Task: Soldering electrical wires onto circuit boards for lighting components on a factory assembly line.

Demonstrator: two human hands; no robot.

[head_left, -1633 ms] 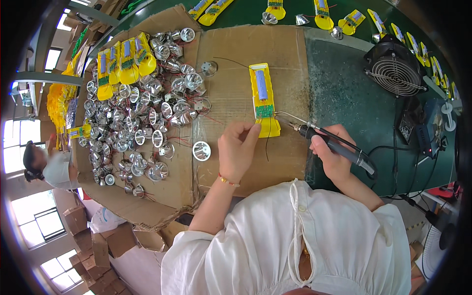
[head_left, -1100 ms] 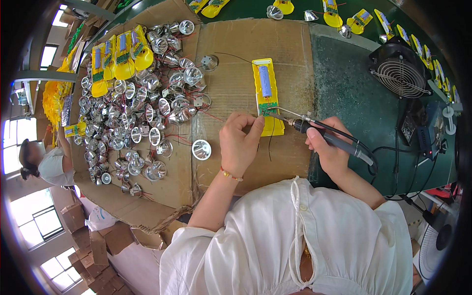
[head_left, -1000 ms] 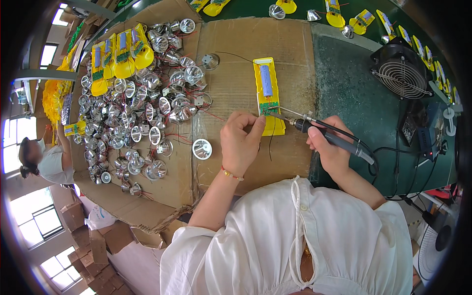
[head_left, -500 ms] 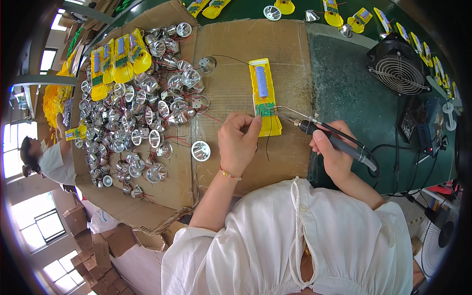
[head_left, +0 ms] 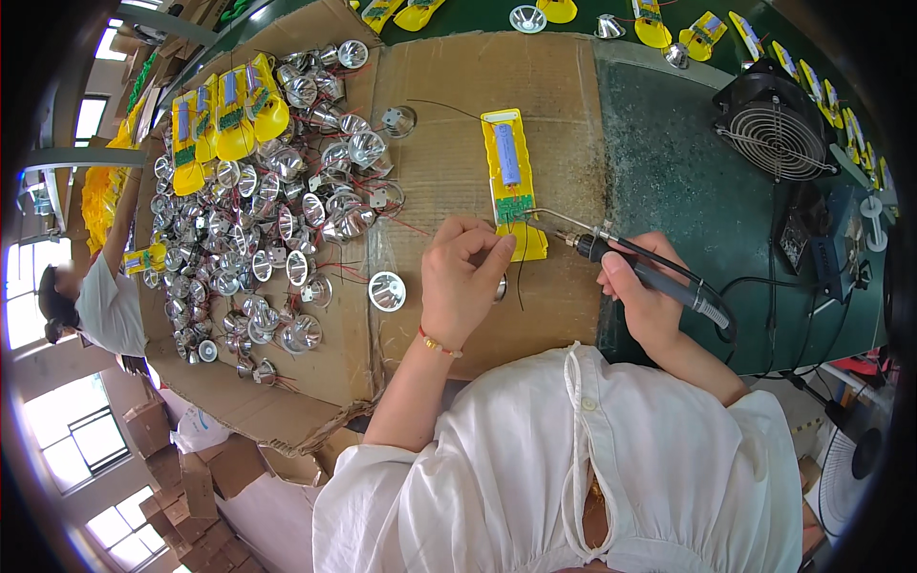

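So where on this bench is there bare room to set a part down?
Bare cardboard lies between the yellow housing and the green mat, which is open up to the fan. Left of the left hand, the reflector pile is crowded. The right hand holds the soldering iron.

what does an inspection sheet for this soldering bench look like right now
surface: cardboard sheets over a dark green bench
job's things: yellow flashlight housing lying open, blue cell and green circuit board showing; soldering iron tip at the board
clutter: heap of silver reflectors with red wires; more yellow housings; one loose reflector
grippers: left hand pinched by the housing's lower end; right hand gripping the iron
cables: black iron lead running right
surroundings: small black fan; another person at left; cartons on the floor
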